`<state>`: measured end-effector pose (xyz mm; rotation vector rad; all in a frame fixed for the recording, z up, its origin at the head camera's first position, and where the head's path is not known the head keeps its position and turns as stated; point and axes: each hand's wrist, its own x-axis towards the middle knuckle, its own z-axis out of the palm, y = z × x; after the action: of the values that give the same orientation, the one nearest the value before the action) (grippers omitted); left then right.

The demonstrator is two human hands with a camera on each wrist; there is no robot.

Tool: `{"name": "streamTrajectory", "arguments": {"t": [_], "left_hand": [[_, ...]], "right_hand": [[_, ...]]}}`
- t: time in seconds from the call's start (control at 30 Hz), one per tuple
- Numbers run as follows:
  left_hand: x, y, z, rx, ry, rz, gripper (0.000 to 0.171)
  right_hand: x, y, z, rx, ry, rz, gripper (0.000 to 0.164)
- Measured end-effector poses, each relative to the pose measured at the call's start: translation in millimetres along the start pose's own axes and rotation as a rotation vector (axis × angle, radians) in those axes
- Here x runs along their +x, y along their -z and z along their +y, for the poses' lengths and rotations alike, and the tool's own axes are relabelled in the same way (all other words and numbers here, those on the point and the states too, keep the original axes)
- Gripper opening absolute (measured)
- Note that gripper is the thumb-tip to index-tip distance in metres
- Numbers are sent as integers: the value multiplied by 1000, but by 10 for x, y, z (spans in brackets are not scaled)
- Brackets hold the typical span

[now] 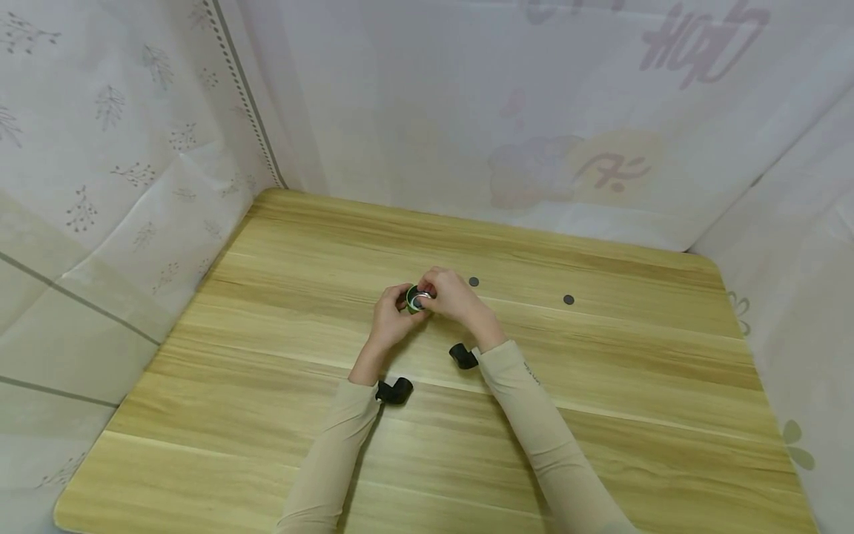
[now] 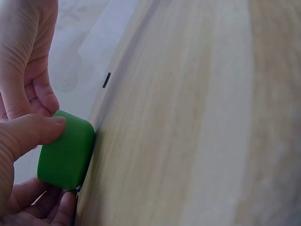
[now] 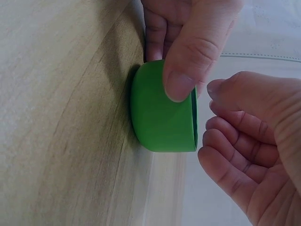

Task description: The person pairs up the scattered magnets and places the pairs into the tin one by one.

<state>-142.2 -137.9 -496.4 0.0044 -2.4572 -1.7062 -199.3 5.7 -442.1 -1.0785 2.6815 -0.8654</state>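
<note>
A small green round container (image 1: 410, 305) rests on its base on the wooden table, mouth upward. My left hand (image 1: 392, 317) grips its side, the thumb (image 2: 40, 129) pressed to the outer wall and fingers round the other side. My right hand (image 1: 452, 295) is over the mouth with bent fingers. In the right wrist view, the right fingertips (image 3: 209, 127) come right up to the rim. A silvery ring-shaped edge (image 1: 423, 295) shows inside the mouth by the right thumb; I cannot tell whether the right fingers pinch it.
Two small dark discs lie flat on the wooden table (image 1: 600, 356): a nearer disc (image 1: 474, 282) just beyond the right hand and a farther disc (image 1: 568, 300) to the right. Black wrist mounts sit at both cuffs. Printed fabric (image 1: 434, 111) hangs behind the table and at its sides.
</note>
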Motion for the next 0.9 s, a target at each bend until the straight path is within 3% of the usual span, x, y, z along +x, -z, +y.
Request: {"name": "streamTrajectory", "arguments": {"t": [0.9], "left_hand": [[-9, -1, 38, -17, 20, -34, 59]], "right_hand": [[-142, 101, 102, 32, -15, 41, 17]]}}
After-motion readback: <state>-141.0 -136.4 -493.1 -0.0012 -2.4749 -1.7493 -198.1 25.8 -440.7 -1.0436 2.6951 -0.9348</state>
